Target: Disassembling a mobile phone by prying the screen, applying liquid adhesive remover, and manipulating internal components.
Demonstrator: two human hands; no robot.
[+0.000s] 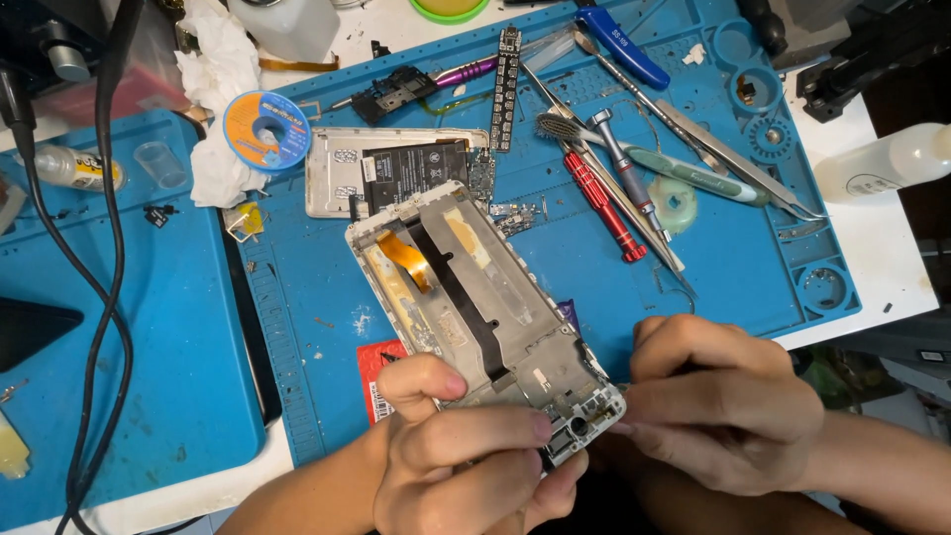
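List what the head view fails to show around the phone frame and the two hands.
- Near end of the phone frame: partly covered by the left hand.
- Right hand fingertips at the frame's corner: too small to tell whether they pinch anything.
- Red packet: mostly under the frame and left hand.
- Forearms: cut off by the bottom edge.

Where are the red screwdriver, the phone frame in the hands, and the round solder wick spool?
red screwdriver [604, 205], head view, on its ribbed handle.
phone frame [475, 297], head view, on its bare metal middle.
solder wick spool [266, 130], head view, on its orange and blue face.
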